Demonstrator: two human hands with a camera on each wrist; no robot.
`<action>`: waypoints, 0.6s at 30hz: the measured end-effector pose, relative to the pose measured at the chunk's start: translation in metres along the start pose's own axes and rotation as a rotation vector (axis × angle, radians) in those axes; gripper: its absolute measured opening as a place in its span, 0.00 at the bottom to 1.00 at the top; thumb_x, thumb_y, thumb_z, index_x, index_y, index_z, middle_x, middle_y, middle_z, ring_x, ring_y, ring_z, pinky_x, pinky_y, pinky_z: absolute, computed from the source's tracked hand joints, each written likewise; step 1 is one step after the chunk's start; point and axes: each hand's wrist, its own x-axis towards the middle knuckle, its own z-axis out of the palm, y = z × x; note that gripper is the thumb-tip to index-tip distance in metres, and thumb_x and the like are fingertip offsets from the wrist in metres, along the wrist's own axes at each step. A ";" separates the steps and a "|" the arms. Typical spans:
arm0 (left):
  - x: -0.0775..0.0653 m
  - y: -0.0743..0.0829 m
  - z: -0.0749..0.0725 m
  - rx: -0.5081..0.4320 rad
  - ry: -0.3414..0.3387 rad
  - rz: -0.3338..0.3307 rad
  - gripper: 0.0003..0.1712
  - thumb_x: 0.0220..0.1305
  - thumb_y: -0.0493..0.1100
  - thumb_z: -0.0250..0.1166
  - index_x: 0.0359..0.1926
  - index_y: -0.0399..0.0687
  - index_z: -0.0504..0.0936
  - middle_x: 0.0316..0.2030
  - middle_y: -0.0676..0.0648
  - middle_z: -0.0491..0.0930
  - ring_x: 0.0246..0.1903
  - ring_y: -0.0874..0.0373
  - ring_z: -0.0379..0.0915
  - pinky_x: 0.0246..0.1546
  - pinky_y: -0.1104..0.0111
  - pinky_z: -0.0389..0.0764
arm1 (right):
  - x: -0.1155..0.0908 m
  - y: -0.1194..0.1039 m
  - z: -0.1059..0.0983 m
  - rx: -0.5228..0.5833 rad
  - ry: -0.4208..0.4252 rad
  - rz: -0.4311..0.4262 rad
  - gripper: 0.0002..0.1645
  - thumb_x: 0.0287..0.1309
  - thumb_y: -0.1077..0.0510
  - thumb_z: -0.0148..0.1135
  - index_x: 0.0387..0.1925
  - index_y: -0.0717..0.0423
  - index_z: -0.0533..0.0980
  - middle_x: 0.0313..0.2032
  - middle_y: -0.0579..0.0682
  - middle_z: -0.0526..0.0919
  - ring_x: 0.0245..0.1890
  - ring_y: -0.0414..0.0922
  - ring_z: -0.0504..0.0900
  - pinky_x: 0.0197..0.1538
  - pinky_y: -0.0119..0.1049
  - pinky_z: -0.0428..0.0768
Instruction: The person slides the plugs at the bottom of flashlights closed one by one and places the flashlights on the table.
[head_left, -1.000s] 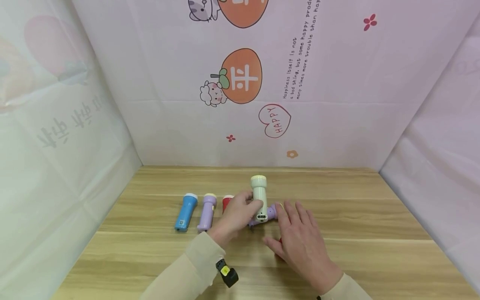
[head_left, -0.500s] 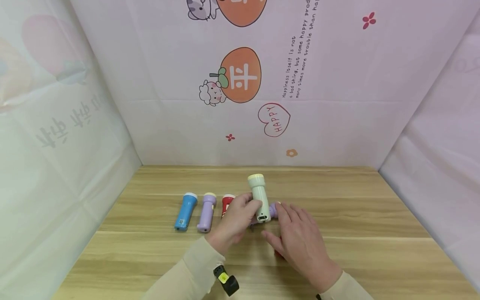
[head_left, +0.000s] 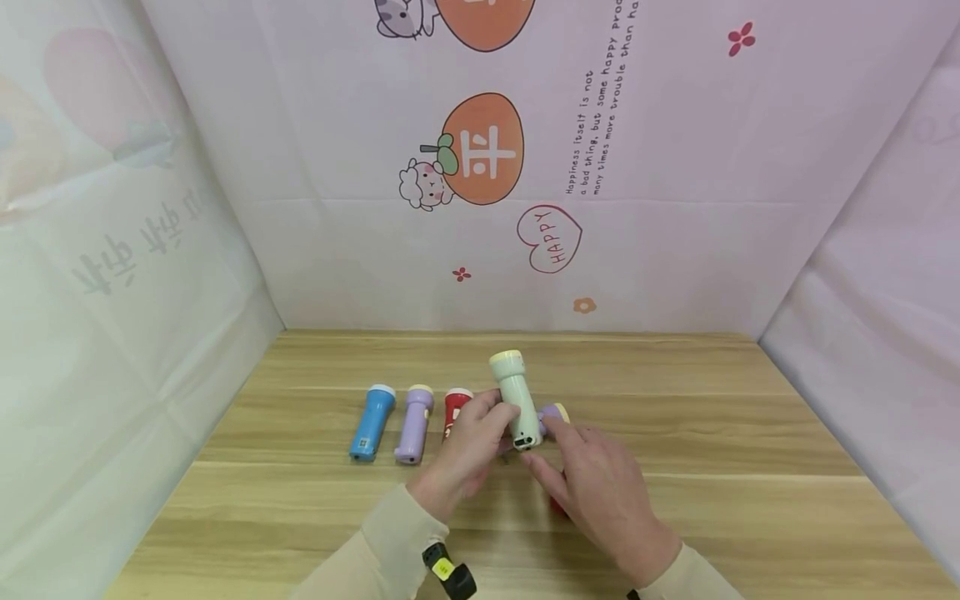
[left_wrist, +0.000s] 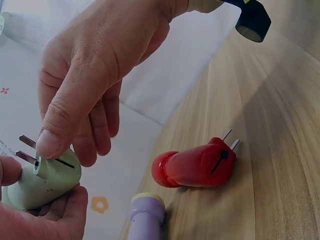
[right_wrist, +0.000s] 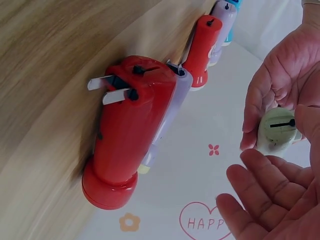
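Observation:
My left hand (head_left: 468,442) grips a pale green flashlight (head_left: 516,392) above the table, its yellow-rimmed head pointing away. At its tail, two metal prongs (left_wrist: 26,150) stick out beside a slot, seen in the left wrist view. My right hand (head_left: 603,496) is at this tail end, its thumb (left_wrist: 49,142) touching the plug by the prongs. Its other fingers (right_wrist: 260,180) are loosely spread in the right wrist view. Beneath the hands lie a red flashlight (right_wrist: 127,130) with its prongs out and a purple flashlight (head_left: 555,414), both partly hidden in the head view.
To the left, a blue flashlight (head_left: 372,423), another purple flashlight (head_left: 414,425) and another red flashlight (head_left: 456,407) lie side by side on the wooden table (head_left: 712,417). White printed sheets (head_left: 675,250) wall the table at the back and both sides.
The green flashlight has tilted, its head swinging left. My right hand's fingers have drawn back and bent, uncovering more of the purple flashlight's head, while its thumb has come up to the green flashlight's tail.

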 end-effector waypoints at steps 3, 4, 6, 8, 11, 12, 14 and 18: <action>-0.002 0.001 0.000 -0.036 -0.010 -0.007 0.24 0.69 0.38 0.55 0.62 0.29 0.73 0.50 0.39 0.81 0.49 0.54 0.80 0.53 0.62 0.82 | 0.001 -0.001 0.000 0.013 0.016 -0.005 0.26 0.55 0.44 0.79 0.49 0.55 0.82 0.32 0.46 0.90 0.21 0.40 0.79 0.24 0.33 0.75; -0.003 0.001 0.000 -0.042 -0.014 -0.010 0.24 0.69 0.38 0.55 0.62 0.29 0.73 0.51 0.39 0.81 0.50 0.54 0.80 0.54 0.62 0.81 | 0.001 -0.002 0.000 0.019 0.018 -0.005 0.25 0.55 0.44 0.79 0.48 0.54 0.82 0.32 0.45 0.90 0.21 0.39 0.79 0.24 0.33 0.74; -0.005 0.002 0.000 -0.052 -0.021 -0.013 0.25 0.70 0.38 0.55 0.63 0.28 0.73 0.51 0.39 0.81 0.50 0.53 0.80 0.55 0.62 0.81 | 0.000 -0.002 0.000 0.026 0.024 -0.002 0.24 0.54 0.45 0.79 0.47 0.53 0.82 0.35 0.44 0.91 0.21 0.39 0.80 0.23 0.32 0.74; -0.007 0.002 -0.001 -0.054 -0.028 -0.011 0.25 0.71 0.39 0.55 0.64 0.28 0.72 0.53 0.38 0.80 0.51 0.53 0.80 0.55 0.62 0.81 | 0.000 -0.002 0.000 0.030 0.030 -0.001 0.24 0.53 0.46 0.80 0.47 0.52 0.82 0.35 0.44 0.91 0.20 0.38 0.79 0.22 0.31 0.72; -0.009 0.002 -0.001 -0.063 -0.035 -0.009 0.26 0.73 0.40 0.56 0.65 0.27 0.70 0.54 0.37 0.80 0.51 0.53 0.80 0.55 0.63 0.81 | -0.001 -0.002 0.001 0.034 0.044 -0.010 0.24 0.53 0.46 0.80 0.47 0.53 0.83 0.35 0.44 0.91 0.20 0.38 0.79 0.22 0.30 0.72; -0.010 0.002 -0.001 -0.067 -0.040 -0.007 0.26 0.74 0.41 0.57 0.65 0.27 0.70 0.54 0.37 0.80 0.51 0.54 0.80 0.54 0.64 0.82 | -0.001 -0.002 0.001 0.035 0.049 -0.015 0.24 0.52 0.46 0.80 0.47 0.53 0.83 0.35 0.43 0.91 0.20 0.38 0.79 0.22 0.31 0.72; -0.010 0.001 -0.001 -0.076 -0.049 0.001 0.26 0.76 0.42 0.58 0.65 0.26 0.70 0.53 0.38 0.80 0.50 0.55 0.80 0.53 0.65 0.82 | -0.001 -0.002 0.001 0.037 0.058 -0.025 0.24 0.52 0.46 0.79 0.47 0.53 0.83 0.35 0.43 0.92 0.21 0.38 0.79 0.22 0.31 0.73; -0.011 -0.001 0.000 -0.083 -0.045 0.014 0.26 0.77 0.44 0.61 0.63 0.25 0.70 0.50 0.40 0.81 0.48 0.56 0.80 0.50 0.67 0.83 | 0.000 -0.002 0.003 0.041 0.070 -0.041 0.24 0.52 0.45 0.79 0.46 0.54 0.83 0.35 0.44 0.91 0.21 0.39 0.79 0.22 0.33 0.73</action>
